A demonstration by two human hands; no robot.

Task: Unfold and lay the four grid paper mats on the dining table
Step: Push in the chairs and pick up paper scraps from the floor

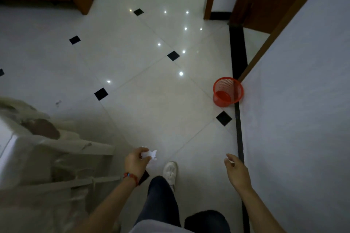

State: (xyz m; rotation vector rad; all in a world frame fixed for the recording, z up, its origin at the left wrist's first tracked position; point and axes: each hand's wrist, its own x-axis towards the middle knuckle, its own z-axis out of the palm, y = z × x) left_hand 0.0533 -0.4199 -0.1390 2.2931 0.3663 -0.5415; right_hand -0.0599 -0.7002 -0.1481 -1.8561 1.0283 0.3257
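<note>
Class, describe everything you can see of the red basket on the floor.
The red basket is a small round bin of what looks like plastic mesh, with slatted walls and a solid base. It stands upright on the pale tiled floor, open top facing up, seemingly empty. It sits against the white wall, over the black border strip. Neither hand touches it.

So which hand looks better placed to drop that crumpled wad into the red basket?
Probably the left hand: it already holds the crumpled white wad. The right hand is nearer the red basket but open and holding nothing.
</note>
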